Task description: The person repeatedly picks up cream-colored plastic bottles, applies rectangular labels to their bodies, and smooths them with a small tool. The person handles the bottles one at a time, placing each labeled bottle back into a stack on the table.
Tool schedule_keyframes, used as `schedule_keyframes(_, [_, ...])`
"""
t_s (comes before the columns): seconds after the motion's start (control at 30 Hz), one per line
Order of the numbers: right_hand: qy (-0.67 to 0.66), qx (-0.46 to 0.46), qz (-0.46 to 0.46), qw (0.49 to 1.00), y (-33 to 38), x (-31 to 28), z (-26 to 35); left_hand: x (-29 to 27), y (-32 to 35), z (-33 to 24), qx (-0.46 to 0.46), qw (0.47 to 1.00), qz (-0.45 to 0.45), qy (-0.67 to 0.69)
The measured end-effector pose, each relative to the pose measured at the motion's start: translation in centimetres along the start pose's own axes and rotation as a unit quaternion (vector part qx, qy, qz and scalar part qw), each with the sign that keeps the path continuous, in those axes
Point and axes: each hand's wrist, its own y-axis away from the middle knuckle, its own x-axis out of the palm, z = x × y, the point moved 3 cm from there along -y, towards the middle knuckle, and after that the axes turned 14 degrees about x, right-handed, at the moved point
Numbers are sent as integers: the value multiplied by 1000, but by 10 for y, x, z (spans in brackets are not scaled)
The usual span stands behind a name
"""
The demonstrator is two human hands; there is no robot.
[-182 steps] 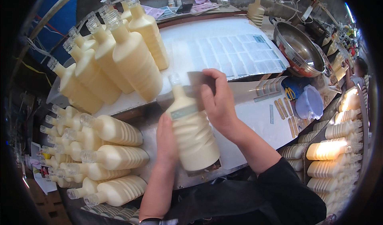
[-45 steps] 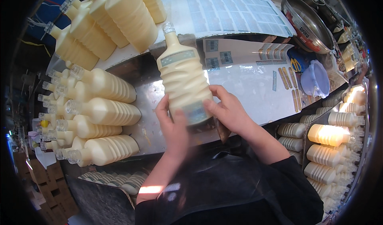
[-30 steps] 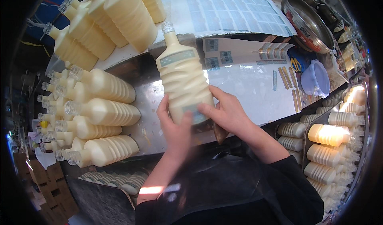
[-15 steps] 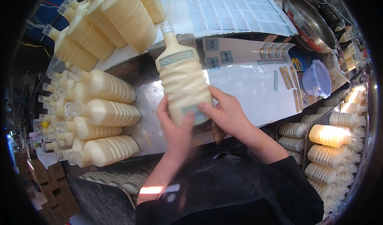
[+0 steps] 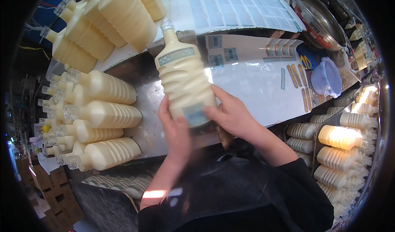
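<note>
A cream-coloured bottle [image 5: 183, 77] with a wavy body and a clear threaded neck is held between both my hands over the work table, its neck pointing away from me. One grey-blue label [image 5: 177, 56] sits on its shoulder, and a second label [image 5: 194, 114] lies low on its front. My left hand [image 5: 176, 130] grips the lower left side, its thumb blurred near the lower label. On the lower right side, my right hand [image 5: 231, 112] is closed round the bottle, thumb at that label's edge.
Several cream bottles [image 5: 108, 117] lie stacked at left; more stand [image 5: 127, 16] at the back left. A label sheet [image 5: 247, 10] covers the raised shelf. Loose labels [image 5: 215, 61], yellow-handled scissors [image 5: 305, 62], a lilac bucket [image 5: 326, 77] and a metal pan [image 5: 319, 20] are rightward. Bottles [image 5: 334, 158] fill racks lower right.
My left thumb has moved left off the lower label, showing more of it. The whole view has shifted slightly; both hands keep hold of the bottle.
</note>
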Motion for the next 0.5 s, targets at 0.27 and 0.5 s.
schedule_keyframes(0.27, [23, 9, -10, 1000, 0, 0, 3, 4, -4, -7, -12, 999, 12, -49])
schedule_keyframes(0.5, [21, -11, -23, 999, 0, 3, 2, 5, -3, -3, -24, 999, -15, -38])
